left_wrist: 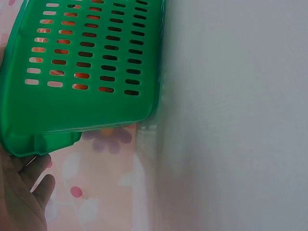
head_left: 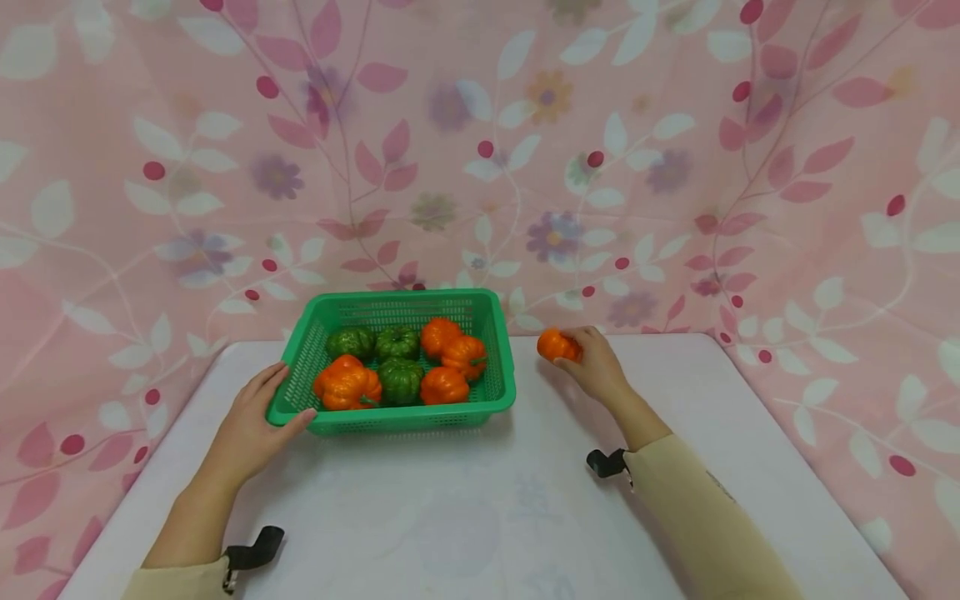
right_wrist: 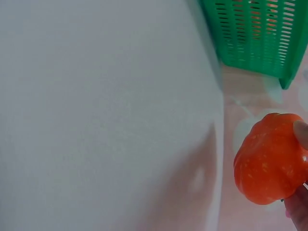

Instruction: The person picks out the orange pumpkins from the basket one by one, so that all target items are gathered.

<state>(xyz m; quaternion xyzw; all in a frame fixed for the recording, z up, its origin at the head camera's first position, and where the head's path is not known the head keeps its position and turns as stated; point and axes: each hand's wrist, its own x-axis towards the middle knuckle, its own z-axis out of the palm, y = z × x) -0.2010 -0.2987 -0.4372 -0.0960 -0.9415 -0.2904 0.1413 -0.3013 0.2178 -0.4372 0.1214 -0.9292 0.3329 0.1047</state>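
Observation:
In the head view my right hand (head_left: 600, 367) grips an orange bell pepper (head_left: 553, 344) to the right of the green plastic basket (head_left: 420, 414). The right wrist view shows the glossy, lobed pepper (right_wrist: 269, 159) up close, with fingertips on its side. My left hand (head_left: 251, 425) is at the basket's front left corner, thumb at the front rim and fingers along the left rim, fairly straight. Inside the basket lie several orange peppers (head_left: 347, 385) and three dark green ones (head_left: 400, 380). Seen from the left wrist, the fingers (left_wrist: 36, 168) are just past the rim.
A white cloth covers the table (head_left: 465, 508) under the basket. Behind and at both sides hangs a pink floral curtain (head_left: 480, 167), close to the table's back edge. A small black device (head_left: 255, 547) is at the left wrist, another (head_left: 606, 463) at the right.

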